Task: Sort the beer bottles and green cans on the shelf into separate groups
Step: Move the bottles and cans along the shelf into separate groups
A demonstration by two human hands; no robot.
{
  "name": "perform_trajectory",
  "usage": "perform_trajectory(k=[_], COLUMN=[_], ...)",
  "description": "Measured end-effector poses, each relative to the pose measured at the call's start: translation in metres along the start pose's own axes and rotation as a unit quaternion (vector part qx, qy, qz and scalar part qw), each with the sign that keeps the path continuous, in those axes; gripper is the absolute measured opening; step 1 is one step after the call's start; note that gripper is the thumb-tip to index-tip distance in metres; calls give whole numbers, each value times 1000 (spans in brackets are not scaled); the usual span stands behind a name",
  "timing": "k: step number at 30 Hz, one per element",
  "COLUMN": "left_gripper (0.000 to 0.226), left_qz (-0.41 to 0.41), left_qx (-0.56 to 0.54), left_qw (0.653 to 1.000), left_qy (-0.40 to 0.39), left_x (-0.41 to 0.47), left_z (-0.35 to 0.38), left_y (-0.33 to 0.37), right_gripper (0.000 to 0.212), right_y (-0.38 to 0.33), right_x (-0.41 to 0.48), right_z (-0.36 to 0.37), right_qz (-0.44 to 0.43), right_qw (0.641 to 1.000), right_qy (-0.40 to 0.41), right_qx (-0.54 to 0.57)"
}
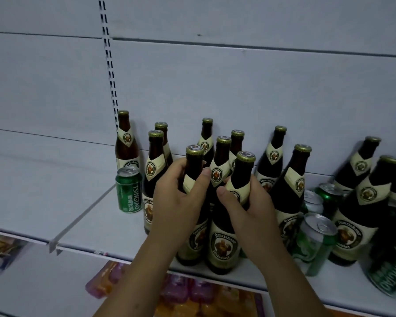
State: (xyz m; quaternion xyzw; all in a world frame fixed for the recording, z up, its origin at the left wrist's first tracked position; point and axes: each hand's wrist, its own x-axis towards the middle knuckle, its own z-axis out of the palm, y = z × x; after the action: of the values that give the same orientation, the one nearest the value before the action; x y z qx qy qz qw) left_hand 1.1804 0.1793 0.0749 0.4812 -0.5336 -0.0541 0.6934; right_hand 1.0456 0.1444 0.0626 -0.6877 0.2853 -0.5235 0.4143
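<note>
Currently | step: grouping bottles | left hand (181, 195) grips neck of front-left Franziskaner bottle (194, 162); right hand (247, 202) grips front-right bottle (224, 243) likewise | next: likely stand both clear of Tsingtao can (128, 191)

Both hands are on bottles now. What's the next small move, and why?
Probably slide both held bottles left against the bottle cluster: left hand and right hand each grip a neck, and green cans sit mixed among bottles at right.

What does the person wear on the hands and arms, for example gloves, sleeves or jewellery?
Nothing visible. The left hand and the right hand have no gloves or visible rings. The forearms are uncovered to the picture's edge: no sleeve, watch or bracelet.
</note>
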Motion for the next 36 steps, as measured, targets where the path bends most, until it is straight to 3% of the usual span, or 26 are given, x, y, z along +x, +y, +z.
perform_trajectory(k=[24, 29, 31, 36], left_gripper=[2, 8, 17, 71], left_qz=[-45, 16, 39, 25], left_qx=[-24, 71, 115, 139], left_qw=[999, 997, 993, 989], left_qy=[-12, -7, -8, -34], left_x=[12, 12, 13, 14], left_z=[24, 21, 20, 14], left_y=[-15, -20, -21, -7], right_gripper=[23, 38, 44, 62], right_y=[18, 15, 13, 4], right_x=[23, 20, 21, 22], right_z=[-8, -12, -14, -21], right_qz=[-11, -21, -32, -68], right_qw=[998, 996, 994, 987], right_qy=[15, 33, 39, 42], right_qx=[-61, -82, -96, -139])
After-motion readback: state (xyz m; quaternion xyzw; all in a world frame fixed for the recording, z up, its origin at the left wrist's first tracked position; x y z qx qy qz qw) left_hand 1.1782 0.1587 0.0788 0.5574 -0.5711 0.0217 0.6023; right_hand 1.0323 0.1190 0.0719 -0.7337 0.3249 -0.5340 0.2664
